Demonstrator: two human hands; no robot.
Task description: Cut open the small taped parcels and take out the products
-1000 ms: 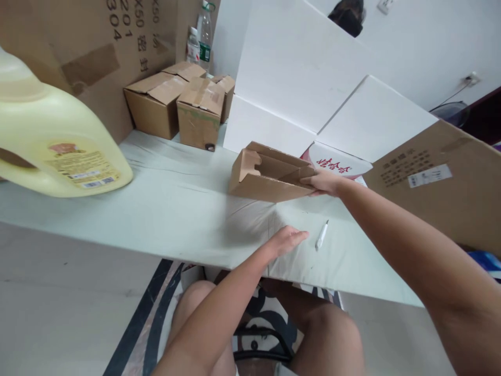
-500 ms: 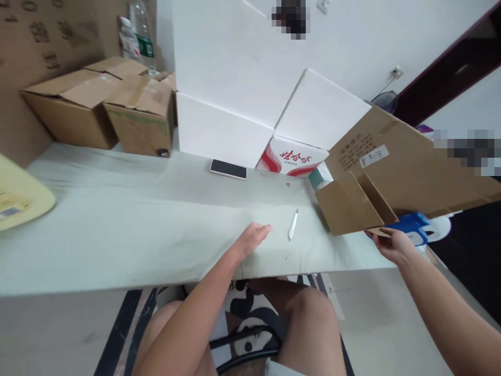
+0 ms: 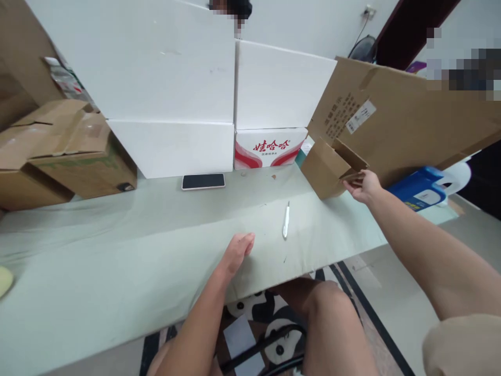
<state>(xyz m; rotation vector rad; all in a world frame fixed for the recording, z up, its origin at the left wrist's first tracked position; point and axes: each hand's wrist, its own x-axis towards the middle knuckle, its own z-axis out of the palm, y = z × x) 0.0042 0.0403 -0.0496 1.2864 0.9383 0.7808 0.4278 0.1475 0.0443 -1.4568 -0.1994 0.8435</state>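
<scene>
Brown cardbd box (image 3: 325, 169), open at top & tilted a bit, is at the R part of the pale counter (image 3: 156, 250), just in front of a big cardbd sheet (image 3: 403, 115) w/ printed text & a white label. R hand (image 3: 364, 187) has hold of the box's near R end, fingers partly closed on the edge; can't tell if the whole base touches the counter. L hand (image 3: 237, 251) is curled in a loose fist nr the counter's front edge, nothing seen in it, palm hidden. Btwn the hands, nearer L, lies a slim white tool (image 3: 286, 222), dark tip pointing away, touching neither. Farther back: dark-screened phone (image 3: 203, 181) flat nr the base of white panels (image 3: 172, 149), then a red & white carton (image 3: 272, 148) w/ Chinese lettering. Blue jug (image 3: 415, 189) lies R of the box, partly behind the R forearm. Taped boxes (image 3: 84, 156) stand far L.
</scene>
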